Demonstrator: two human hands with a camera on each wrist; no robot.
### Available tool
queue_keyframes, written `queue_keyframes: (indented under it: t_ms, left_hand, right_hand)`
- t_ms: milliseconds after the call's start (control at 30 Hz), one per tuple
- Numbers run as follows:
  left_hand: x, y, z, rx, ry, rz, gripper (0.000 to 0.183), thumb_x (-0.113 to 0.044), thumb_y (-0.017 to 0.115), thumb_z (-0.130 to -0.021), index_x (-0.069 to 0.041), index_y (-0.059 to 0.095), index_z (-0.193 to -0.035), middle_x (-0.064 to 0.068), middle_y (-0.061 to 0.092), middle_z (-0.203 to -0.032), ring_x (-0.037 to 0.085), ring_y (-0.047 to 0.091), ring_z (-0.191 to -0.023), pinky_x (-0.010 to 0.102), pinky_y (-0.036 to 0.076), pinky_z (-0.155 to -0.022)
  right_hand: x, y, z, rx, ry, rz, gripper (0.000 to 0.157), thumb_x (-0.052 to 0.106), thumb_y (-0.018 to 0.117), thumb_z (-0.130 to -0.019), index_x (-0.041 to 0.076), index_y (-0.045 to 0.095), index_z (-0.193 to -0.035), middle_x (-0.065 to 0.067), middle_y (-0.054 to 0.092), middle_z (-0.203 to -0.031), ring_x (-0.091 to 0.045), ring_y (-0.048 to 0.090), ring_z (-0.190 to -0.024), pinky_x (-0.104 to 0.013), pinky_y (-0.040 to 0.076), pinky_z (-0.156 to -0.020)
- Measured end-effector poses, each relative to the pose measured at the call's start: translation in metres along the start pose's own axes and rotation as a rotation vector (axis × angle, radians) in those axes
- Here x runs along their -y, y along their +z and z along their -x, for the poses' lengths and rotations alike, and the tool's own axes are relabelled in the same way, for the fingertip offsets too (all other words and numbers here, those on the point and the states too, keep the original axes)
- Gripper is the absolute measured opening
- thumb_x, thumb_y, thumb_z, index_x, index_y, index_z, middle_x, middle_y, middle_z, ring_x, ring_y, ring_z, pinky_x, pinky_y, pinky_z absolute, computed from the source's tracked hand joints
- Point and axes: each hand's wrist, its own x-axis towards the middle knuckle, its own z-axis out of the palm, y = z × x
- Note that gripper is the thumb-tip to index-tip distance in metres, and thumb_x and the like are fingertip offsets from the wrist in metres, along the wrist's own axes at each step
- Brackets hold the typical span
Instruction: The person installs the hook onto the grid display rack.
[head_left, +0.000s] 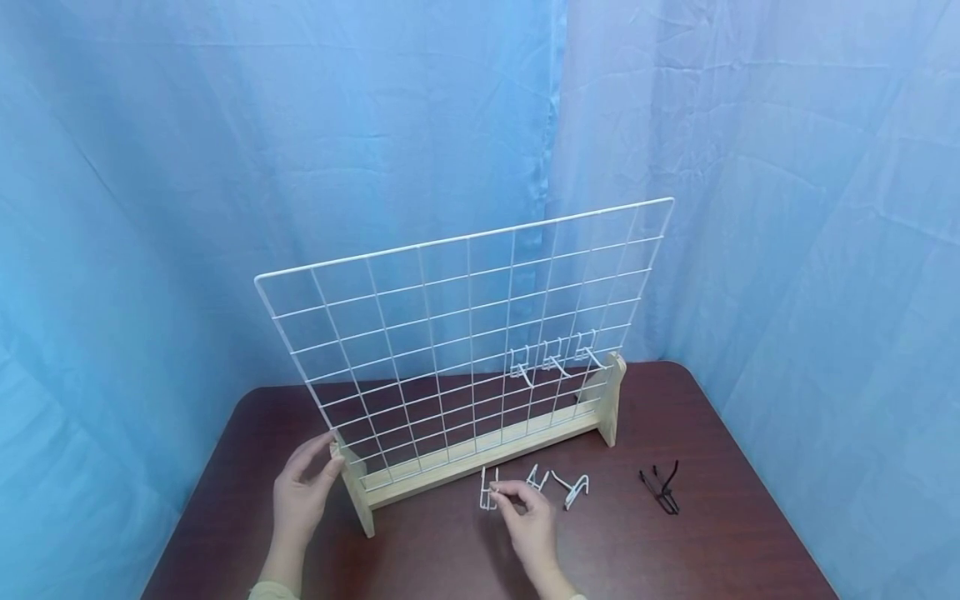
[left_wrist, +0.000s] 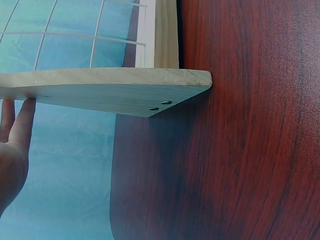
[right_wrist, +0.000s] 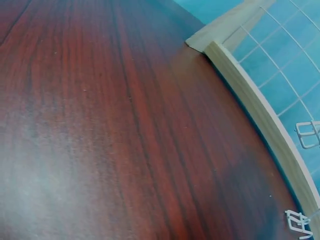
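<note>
At its left end, the white wire grid panel [head_left: 450, 333] stands in a wooden base. My left hand [head_left: 303, 492] pinches the upper part of the base's left side board [head_left: 358, 496]. In the left wrist view, two fingers [left_wrist: 22, 125] touch this board's outer face. My right hand [head_left: 532, 529] pinches a white wire hook [head_left: 485, 498] between thumb and fingertips, in front of the base rail. Just beyond that hand, another white hook [head_left: 537, 478] is partly hidden by its fingers. To its right lies a further white hook [head_left: 576, 490]. The right wrist view does not show the hand.
Three white hooks hang in a row on the grid's lower right, the middle one [head_left: 555, 360] among them. A black hook [head_left: 664, 490] lies on the dark red wooden table [head_left: 720, 550] at the right. Blue curtains [head_left: 825, 250] close off the back and sides.
</note>
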Motion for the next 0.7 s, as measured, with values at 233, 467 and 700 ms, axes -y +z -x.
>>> queue_keyframes:
  t_ms: [233, 467, 700]
  left_hand:
    - [0.003, 0.000, -0.001, 0.000, 0.005, 0.006, 0.039, 0.006, 0.073, -0.085, 0.001, 0.066, -0.122, -0.017, 0.059, -0.116, -0.001, 0.054, -0.111, 0.011, 0.054, -0.083]
    - [-0.020, 0.000, 0.002, -0.007, 0.014, -0.010, 0.038, 0.009, 0.073, -0.084, 0.004, 0.066, -0.121, -0.017, 0.059, -0.113, -0.006, 0.053, -0.108, 0.010, 0.054, -0.082]
    - [-0.037, 0.000, 0.006, -0.005, 0.022, -0.025, 0.036, 0.011, 0.071, -0.084, 0.006, 0.066, -0.120, -0.011, 0.060, -0.114, -0.007, 0.053, -0.107, 0.011, 0.054, -0.082]
  right_hand:
    - [0.022, -0.006, -0.014, -0.048, -0.030, 0.016, 0.022, -0.016, 0.077, -0.071, 0.000, 0.071, -0.084, -0.011, 0.074, -0.087, -0.022, 0.071, -0.076, -0.019, 0.060, -0.070]
    - [0.048, -0.017, -0.033, -0.057, -0.152, -0.020, 0.022, -0.022, 0.075, -0.070, -0.007, 0.069, -0.084, -0.018, 0.072, -0.085, -0.029, 0.070, -0.077, -0.023, 0.060, -0.070]
    - [0.053, -0.022, -0.045, -0.062, -0.126, -0.115, 0.016, -0.022, 0.073, -0.074, -0.010, 0.069, -0.083, -0.026, 0.070, -0.088, -0.016, 0.070, -0.088, -0.018, 0.059, -0.074]
